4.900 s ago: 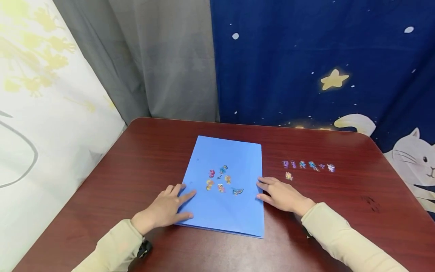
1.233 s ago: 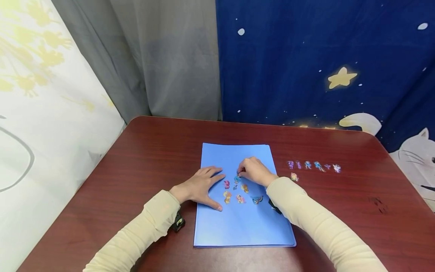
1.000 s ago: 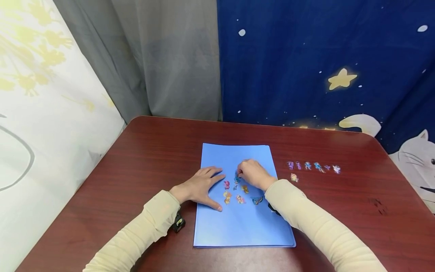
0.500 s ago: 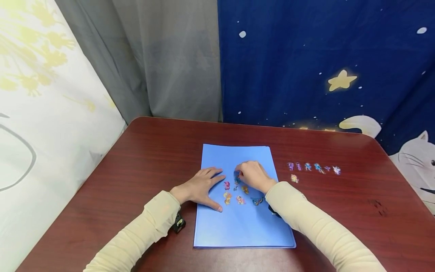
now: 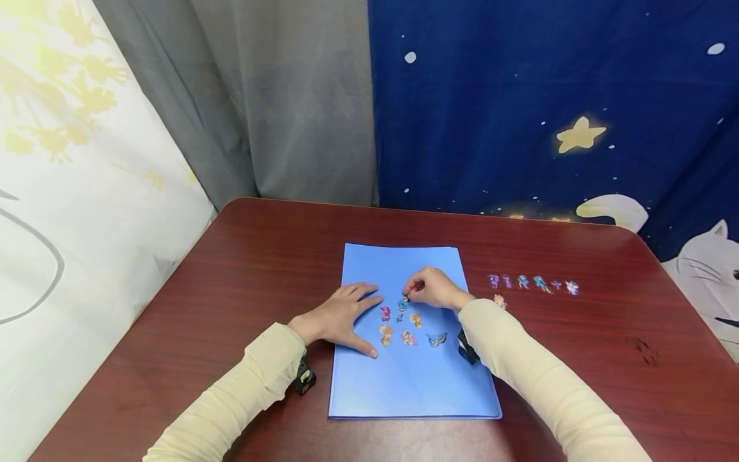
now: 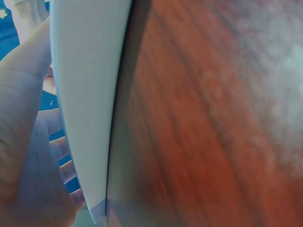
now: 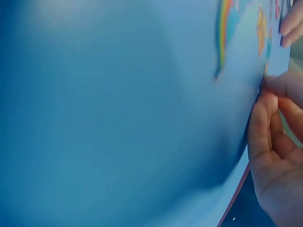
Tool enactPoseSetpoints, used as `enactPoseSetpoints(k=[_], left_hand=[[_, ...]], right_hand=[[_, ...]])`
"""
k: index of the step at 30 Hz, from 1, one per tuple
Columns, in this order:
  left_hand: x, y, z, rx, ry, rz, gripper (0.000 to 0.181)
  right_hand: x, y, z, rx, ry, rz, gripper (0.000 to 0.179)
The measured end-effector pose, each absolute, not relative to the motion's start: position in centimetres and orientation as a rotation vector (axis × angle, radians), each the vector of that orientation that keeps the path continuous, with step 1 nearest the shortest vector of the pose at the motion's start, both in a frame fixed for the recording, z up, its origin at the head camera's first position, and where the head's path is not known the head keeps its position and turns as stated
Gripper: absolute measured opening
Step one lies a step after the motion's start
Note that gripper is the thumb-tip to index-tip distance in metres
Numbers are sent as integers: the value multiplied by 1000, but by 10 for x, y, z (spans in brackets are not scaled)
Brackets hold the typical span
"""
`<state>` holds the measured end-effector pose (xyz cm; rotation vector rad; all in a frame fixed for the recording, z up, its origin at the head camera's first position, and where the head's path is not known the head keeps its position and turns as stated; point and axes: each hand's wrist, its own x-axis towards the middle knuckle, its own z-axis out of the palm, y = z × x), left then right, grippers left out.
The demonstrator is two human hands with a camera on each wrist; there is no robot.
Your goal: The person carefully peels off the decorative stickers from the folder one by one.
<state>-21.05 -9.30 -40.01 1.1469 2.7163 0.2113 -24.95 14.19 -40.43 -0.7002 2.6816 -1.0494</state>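
A blue folder lies on the table with several small cartoon pony stickers on its cover. My left hand rests on its left side, fingers spread; the left wrist view shows the folder's pale edge beside that hand. With thumb and forefinger, my right hand pinches the top of a blue sticker. Around it are a pink sticker, an orange one, a yellow one and a blue rainbow-tailed one. Whether the pinched sticker's edge is lifted is too small to tell.
Right of the folder, a row of small purple and blue figure stickers lies on the dark red table. A yellowish sticker sits below the row, partly behind my right sleeve. Curtains hang behind the table.
Since the oldest frame the folder has shifted right and turned, and both hands have come onto its cover. Lately my right fingers bent over the blue sticker, then drew back slightly; the left hand stayed still.
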Motion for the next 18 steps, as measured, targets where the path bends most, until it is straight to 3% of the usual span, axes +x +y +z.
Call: enactPoseSetpoints(k=[18], left_hand=[[-211, -93, -401, 1130, 2718, 216, 100]], right_hand=[[-254, 144, -411, -859, 2626, -1056, 6]])
